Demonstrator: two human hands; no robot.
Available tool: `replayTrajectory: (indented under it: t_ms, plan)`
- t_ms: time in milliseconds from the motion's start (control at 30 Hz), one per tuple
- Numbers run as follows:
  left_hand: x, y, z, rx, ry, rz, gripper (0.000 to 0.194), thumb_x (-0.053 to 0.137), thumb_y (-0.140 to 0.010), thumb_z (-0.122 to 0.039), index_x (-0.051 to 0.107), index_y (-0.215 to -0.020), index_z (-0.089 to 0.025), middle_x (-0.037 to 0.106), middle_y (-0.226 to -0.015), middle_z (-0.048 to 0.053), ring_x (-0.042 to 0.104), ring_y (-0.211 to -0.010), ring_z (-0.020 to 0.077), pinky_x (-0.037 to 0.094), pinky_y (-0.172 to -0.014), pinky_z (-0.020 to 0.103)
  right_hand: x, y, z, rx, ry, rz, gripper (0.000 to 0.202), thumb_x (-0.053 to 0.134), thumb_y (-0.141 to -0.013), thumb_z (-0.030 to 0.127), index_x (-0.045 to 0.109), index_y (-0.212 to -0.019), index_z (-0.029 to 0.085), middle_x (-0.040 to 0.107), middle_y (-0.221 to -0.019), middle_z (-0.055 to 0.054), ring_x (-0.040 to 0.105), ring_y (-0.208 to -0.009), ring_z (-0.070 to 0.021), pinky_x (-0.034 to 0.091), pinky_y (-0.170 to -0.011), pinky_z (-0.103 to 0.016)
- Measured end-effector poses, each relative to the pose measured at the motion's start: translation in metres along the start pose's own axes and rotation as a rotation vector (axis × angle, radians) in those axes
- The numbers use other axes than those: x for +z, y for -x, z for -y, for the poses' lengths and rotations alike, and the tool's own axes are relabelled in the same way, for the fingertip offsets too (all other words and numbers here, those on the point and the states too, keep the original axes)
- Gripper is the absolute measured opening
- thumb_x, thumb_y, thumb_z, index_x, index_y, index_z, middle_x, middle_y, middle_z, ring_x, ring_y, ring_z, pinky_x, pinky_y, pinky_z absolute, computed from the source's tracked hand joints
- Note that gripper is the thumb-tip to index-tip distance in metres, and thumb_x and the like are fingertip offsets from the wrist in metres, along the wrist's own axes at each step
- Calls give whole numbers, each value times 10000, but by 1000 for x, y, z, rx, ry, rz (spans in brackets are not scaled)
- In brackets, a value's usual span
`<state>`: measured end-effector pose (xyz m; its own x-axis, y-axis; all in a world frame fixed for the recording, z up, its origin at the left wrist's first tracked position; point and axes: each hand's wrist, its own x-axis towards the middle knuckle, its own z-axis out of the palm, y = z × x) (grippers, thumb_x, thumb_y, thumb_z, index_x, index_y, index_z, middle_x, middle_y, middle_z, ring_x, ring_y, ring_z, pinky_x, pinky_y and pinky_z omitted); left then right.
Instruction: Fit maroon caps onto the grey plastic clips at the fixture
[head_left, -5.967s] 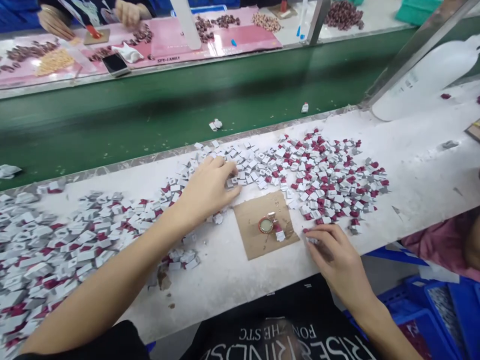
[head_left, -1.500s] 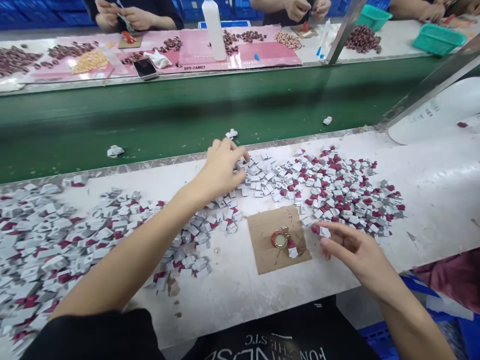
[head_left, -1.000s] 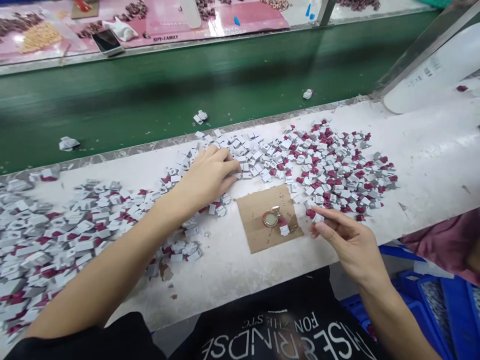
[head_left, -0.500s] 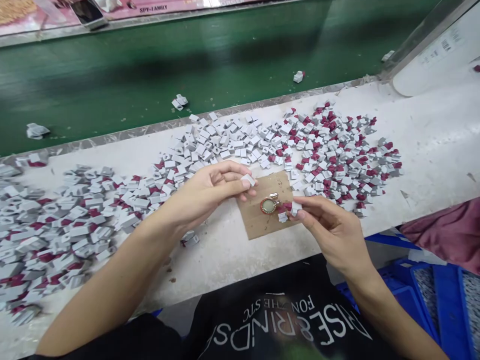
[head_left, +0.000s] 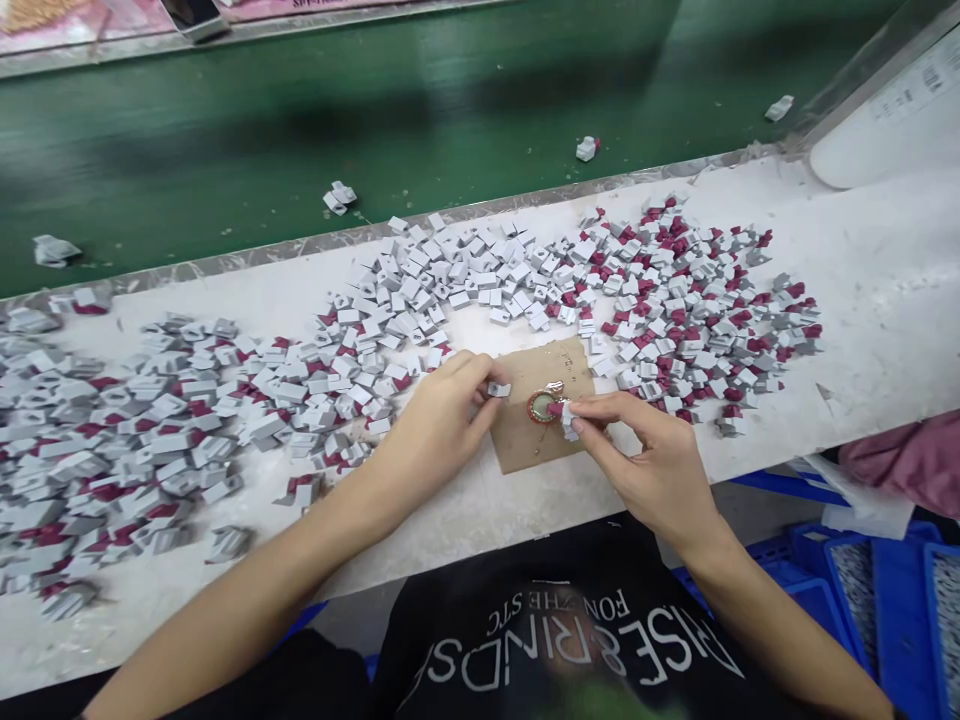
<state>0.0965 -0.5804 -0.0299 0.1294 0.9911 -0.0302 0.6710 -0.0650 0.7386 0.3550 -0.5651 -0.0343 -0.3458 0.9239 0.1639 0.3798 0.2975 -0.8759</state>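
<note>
My left hand (head_left: 442,415) pinches a small light-grey plastic block (head_left: 499,389) at the left edge of a piece of brown cardboard (head_left: 521,452). Between the thumb and fingertips of my right hand (head_left: 652,450) is a grey-and-maroon plastic piece (head_left: 568,420). Its maroon end reaches to a small round cap (head_left: 532,412) on the cardboard, which has a red rim and pale greenish contents. Whether the piece touches the contents I cannot tell. A shiny metallic bit (head_left: 554,387) lies beside the cap.
Loose grey blocks (head_left: 480,260) lie heaped behind the cardboard. Grey-and-maroon pieces are piled to the right (head_left: 690,310) and left (head_left: 127,450). Beyond the table runs a green belt (head_left: 450,110) with several pieces on it. Blue crates (head_left: 900,620) stand at lower right.
My right hand has moved left, bringing the grey-and-maroon piece to the round cap. My left hand has turned and lowered, its fingers now curled around the grey block.
</note>
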Motion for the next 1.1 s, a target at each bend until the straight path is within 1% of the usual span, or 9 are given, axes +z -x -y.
replayTrajectory:
  t_ms: [167,300,467,533,633,700,767,900,1100]
  plan:
    - [3,3,-3,5,-93,10,53,613,-1043,-200,650,-1051,-237,737,-1070,88,736,-986,289,588,-888,448,0,-2,1,-33,17,-2,185,758,-1043,149,862,-1103,290,881,-1003,-39,779,-942,-259,674,-832,-439]
    - [2,3,-5,20,-262,23,152,553,-1019,-113,610,-961,-241,737,-1010,100,701,-1026,333,558,-875,470,-1,-3,2,-54,15,-16,196,762,-1039,139,860,-1111,292,878,-1004,-35,772,-938,-254,660,-832,-433]
    - [-2,1,-3,-77,-257,58,127,607,-965,-108,654,-1012,-217,756,-1042,118,743,-936,324,577,-799,456,-2,-2,2,-59,-4,-23,198,774,-1021,132,868,-1085,293,868,-960,-23,766,-910,-247,653,-809,-415]
    - [-7,-2,-6,-82,-149,20,109,652,-972,-147,700,-1047,-210,783,-1067,113,770,-952,314,614,-850,465,-3,-4,3,-17,-65,-40,170,789,-1024,158,873,-1081,294,867,-974,-23,780,-904,-237,657,-806,-399]
    - [-14,-10,-17,-75,237,-13,112,753,-1006,-265,771,-1108,-222,834,-1099,87,815,-1018,283,668,-936,429,-6,-13,5,82,-247,-110,83,837,-1025,237,875,-1065,299,870,-1007,-26,821,-928,-229,681,-826,-377]
    - [-17,-18,-26,-87,503,-2,146,826,-992,-304,803,-1117,-233,860,-1092,69,834,-1027,260,691,-931,383,-6,-22,5,133,-409,-157,35,874,-1014,314,873,-1047,303,870,-1015,-28,840,-957,-235,702,-857,-383]
    - [-17,-25,-33,-91,672,10,150,870,-975,-286,827,-1107,-229,873,-1081,62,845,-1007,237,701,-917,346,-6,-33,6,168,-567,-170,102,909,-986,391,866,-1035,312,868,-1019,-25,849,-995,-251,717,-916,-422]
    - [-13,-37,-41,-47,875,22,183,931,-951,-280,851,-1101,-210,886,-1070,66,854,-1000,208,698,-968,316,-5,-48,8,207,-734,-145,184,961,-927,443,860,-1023,323,867,-1024,-18,857,-1037,-279,703,-1042,-512]
    - [-12,-46,-43,-50,900,-9,209,972,-916,-288,855,-1065,-200,889,-1074,73,853,-1005,211,704,-968,319,-3,-51,11,206,-716,-160,155,967,-923,411,880,-1011,317,864,-1061,-18,845,-1023,-243,698,-1020,-441]
